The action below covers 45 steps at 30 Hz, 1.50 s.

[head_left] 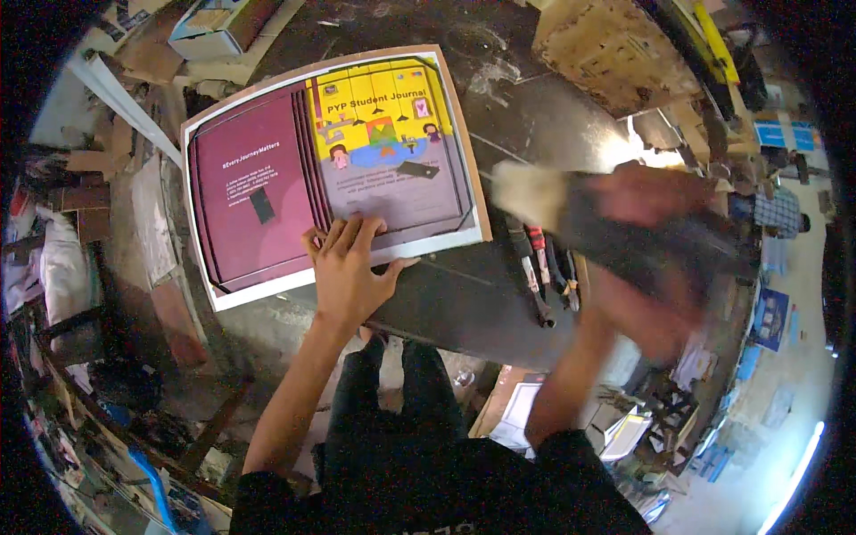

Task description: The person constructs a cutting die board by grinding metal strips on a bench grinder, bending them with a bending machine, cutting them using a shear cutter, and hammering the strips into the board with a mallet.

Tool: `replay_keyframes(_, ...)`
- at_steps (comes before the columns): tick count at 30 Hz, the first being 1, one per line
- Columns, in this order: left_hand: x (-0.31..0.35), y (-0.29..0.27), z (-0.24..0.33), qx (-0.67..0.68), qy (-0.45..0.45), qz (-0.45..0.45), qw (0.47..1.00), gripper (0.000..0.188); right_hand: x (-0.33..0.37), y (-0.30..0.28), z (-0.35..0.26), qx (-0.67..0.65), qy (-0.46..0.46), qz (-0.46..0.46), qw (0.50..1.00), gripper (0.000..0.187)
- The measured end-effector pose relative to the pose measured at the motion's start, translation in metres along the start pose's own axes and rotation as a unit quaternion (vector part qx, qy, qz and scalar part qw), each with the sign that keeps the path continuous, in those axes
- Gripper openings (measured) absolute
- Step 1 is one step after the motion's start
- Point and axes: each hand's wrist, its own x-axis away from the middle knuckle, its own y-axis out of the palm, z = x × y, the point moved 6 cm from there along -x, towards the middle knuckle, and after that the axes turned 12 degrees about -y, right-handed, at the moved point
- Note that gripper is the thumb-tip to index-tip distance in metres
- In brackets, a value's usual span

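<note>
Right now your left hand (348, 272) lies flat and open on the printed cover sheet (330, 165), pressing its near edge onto the dark table (464, 303). The sheet rests on a brown board, near the table's left end. Your right hand (655, 259) is a blur off to the right, gripping a wide brush (535, 194) with pale bristles. It looks wrapped around the handle, though the blur hides your fingers. If you lift your left hand, the sheet could slide or curl. A fast swing could knock the tools (544, 267) lying beside the sheet, or smear your fingers.
</note>
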Motion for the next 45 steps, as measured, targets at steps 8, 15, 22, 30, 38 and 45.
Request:
replay_keyframes(8,0.034,0.004,-0.017,-0.061,0.011,0.016,0.998,0.053,0.024,-0.020,0.033,0.058,0.172,0.074,0.981,0.031)
replay_keyframes(15,0.055,-0.009,-0.013,-0.013,-0.027,-0.035,0.999,0.053,0.037,-0.029,0.077,-0.060,0.142,0.184,0.971,0.029)
replay_keyframes(22,0.076,-0.015,-0.034,-0.035,-0.019,-0.121,0.992,0.056,0.000,0.001,0.056,0.025,0.239,0.075,0.968,0.033)
replay_keyframes(30,0.124,-0.038,-0.032,0.068,-0.212,-0.040,0.974,0.039,-0.079,0.015,0.103,-0.013,0.035,-0.057,0.998,0.027)
replay_keyframes(38,0.185,-0.008,-0.134,0.538,-0.535,0.110,0.642,0.054,-0.075,0.020,0.217,0.070,0.238,-0.026,0.968,0.022)
replay_keyframes(45,0.176,-0.027,-0.118,0.592,-0.477,0.147,0.632,0.055,-0.075,0.089,0.192,-0.008,0.144,-0.080,0.986,0.045)
